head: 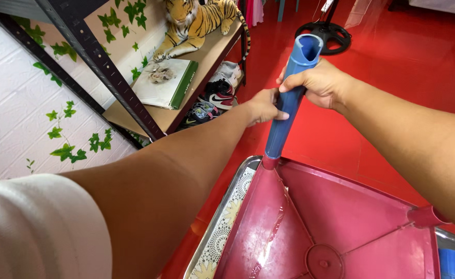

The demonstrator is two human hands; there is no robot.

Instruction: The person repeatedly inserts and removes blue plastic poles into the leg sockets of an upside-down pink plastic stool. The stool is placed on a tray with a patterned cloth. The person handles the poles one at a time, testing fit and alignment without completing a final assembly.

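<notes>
Both my hands are wrapped tight round the blue tube (291, 98), which rises at a slant from a corner socket of the upturned red plastic table (341, 222). My right hand (318, 82) grips just under the tube's open top end, farthest from the socket, while my left hand (264, 106) grips just below it, nearer the socket.

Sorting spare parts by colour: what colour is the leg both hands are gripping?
Blue, seen best in the head view: the leg is held by the left hand and right hand.
</notes>
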